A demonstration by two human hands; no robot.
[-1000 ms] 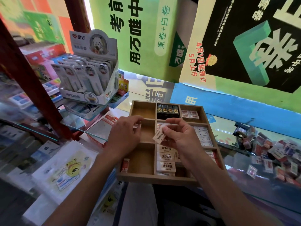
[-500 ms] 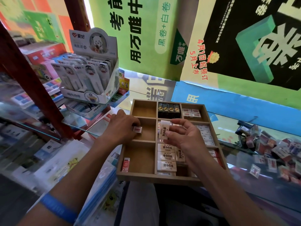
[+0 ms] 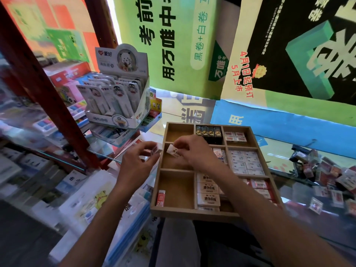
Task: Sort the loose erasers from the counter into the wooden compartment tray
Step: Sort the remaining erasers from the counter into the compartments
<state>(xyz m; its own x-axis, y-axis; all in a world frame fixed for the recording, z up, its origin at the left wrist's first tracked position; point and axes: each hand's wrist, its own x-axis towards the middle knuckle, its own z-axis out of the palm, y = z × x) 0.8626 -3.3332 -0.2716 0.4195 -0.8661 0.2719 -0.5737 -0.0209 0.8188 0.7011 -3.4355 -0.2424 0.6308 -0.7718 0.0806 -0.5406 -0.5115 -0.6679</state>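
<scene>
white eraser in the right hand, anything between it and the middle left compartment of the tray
Nothing visible does. The right hand pinches the white eraser directly over the bare middle left compartment of the wooden tray. The left hand, holding a small eraser, is outside the tray's left wall.

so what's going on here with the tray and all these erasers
A person is sorting erasers into a wooden tray on a glass counter. The right hand pinches a white eraser over the tray's middle-left compartment, while the left hand holds a small eraser just outside the tray's left edge. Several compartments already hold rows of erasers, a red 2B eraser lies in the near-left one, and a loose pile waits at the right.
</scene>
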